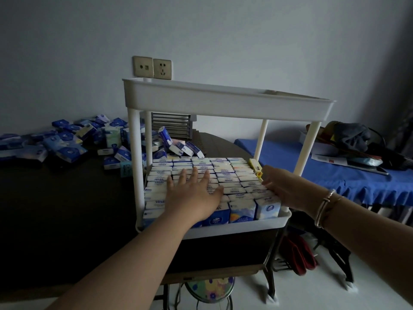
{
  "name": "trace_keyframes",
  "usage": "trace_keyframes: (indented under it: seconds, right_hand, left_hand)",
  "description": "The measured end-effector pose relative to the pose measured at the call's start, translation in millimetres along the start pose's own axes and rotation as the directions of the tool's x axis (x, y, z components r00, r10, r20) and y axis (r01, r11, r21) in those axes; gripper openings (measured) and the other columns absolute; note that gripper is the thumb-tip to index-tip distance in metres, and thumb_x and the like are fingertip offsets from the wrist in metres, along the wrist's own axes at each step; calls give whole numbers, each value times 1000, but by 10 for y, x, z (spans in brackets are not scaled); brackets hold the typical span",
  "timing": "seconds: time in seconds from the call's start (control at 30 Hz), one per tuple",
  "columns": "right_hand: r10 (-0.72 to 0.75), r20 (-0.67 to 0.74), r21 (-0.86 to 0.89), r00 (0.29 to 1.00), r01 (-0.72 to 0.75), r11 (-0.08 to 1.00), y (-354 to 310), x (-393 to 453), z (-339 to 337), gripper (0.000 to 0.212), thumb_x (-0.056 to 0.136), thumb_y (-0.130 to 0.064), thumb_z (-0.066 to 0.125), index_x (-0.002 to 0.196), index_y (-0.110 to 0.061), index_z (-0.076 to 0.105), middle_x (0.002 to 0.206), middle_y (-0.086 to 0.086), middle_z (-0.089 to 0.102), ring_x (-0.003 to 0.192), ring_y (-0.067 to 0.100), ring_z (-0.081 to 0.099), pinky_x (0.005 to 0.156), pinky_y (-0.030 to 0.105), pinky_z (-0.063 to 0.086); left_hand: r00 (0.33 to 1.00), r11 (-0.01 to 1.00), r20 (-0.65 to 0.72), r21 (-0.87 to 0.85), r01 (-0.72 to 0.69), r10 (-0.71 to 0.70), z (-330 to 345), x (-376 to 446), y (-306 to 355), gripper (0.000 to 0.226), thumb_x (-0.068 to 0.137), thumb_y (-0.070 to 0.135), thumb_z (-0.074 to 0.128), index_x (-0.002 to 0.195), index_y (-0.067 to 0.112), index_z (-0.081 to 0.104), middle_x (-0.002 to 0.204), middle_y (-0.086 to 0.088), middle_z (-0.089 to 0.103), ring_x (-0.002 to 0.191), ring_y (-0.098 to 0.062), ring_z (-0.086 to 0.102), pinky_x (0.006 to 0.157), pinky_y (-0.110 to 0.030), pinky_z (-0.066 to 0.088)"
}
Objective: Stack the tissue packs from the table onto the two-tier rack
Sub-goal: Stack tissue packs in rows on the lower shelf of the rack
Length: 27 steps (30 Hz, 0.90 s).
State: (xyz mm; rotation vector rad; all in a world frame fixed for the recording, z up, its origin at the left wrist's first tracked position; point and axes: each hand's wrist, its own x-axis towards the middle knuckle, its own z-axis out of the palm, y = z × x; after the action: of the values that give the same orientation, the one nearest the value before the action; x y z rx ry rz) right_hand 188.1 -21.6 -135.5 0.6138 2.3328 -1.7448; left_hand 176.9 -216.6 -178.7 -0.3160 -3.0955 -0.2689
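While both hands rest flat on the filled lower tier (257, 227), nothing is gripped.
Loose tissue packs (67, 142) lie on table, far left; left hand (192, 193) nearer than right hand (283, 186).

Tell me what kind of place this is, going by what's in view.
Probably a room in a home, not a shop or warehouse. A plain wall carries household sockets, a bed or bench with a blue frilled cover stands to the right, and a small flower-patterned stool sits under the dark table.
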Motion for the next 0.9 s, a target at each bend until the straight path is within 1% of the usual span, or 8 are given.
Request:
trace_keyframes:
  seconds: [0.1,0.2,0.3,0.37,0.43,0.6,0.77,0.9]
  right_hand:
    - [-87,-98,-25,991,85,996,35,57,15,22,98,-34,40,91,-16,52,70,0,55,58,13,52,50,20,45]
    - [-267,-131,-440,955,186,878,43,-27,59,31,102,-26,33,86,-10,54,75,2,46,61,11,39,51,17,30]
    - [-515,-146,-599,845,339,725,4,-289,147,23,101,-19,36,115,-4,47,95,6,50,67,8,43,48,17,29]
    - [-671,-38,-642,740,497,584,-8,-520,254,29,100,-25,39,125,-13,44,104,0,48,73,5,48,58,17,37]
    - [-769,102,-678,631,610,411,-19,-720,413,30,97,-28,43,127,-21,46,120,-4,51,89,6,51,78,19,42]
    - [-822,384,-580,420,803,139,-104,-1145,1059,25,96,-29,45,120,-27,51,125,-7,52,113,8,47,93,26,41]
    - [-812,480,-430,332,896,112,-204,-1323,1927,27,94,-27,48,122,-25,49,120,-6,54,106,10,51,84,22,39]
    - [-751,518,-392,409,894,216,-248,-1103,2616,32,93,-27,49,125,-20,47,122,-3,52,106,11,53,87,20,40]
  left_hand:
    - [1000,1000,9,-5,-1,1,-12,-5,-1,72,90,71,9,152,36,-1,161,2,-8,148,-25,-7,116,-54,-8]
    - [988,981,-147,-180,-67,41,-40,-59,2,59,97,58,24,150,30,26,158,1,21,145,-22,20,119,-53,7]
    - [891,859,-452,-445,-255,30,-165,-224,-8,31,99,32,44,121,22,63,122,4,66,92,-11,66,93,-36,49]
    - [853,796,-522,-508,-328,18,-277,-415,-60,24,97,24,48,108,20,68,110,9,69,73,0,61,76,-19,50]
    - [852,733,-523,-577,-360,8,-356,-647,-191,20,97,21,50,101,21,70,106,13,68,89,2,61,77,-7,44]
    - [890,675,-435,-699,-238,-138,-373,-1268,-959,18,94,15,55,89,26,69,94,10,69,89,1,64,79,-22,54]
    - [838,715,-409,-698,-32,-362,-378,-1651,-1865,21,94,10,54,92,28,66,97,12,65,94,-3,61,84,-25,51]
    - [804,719,-398,-693,52,-442,-276,-1738,-2388,22,94,10,52,97,28,64,102,13,63,98,-1,57,79,-15,44]
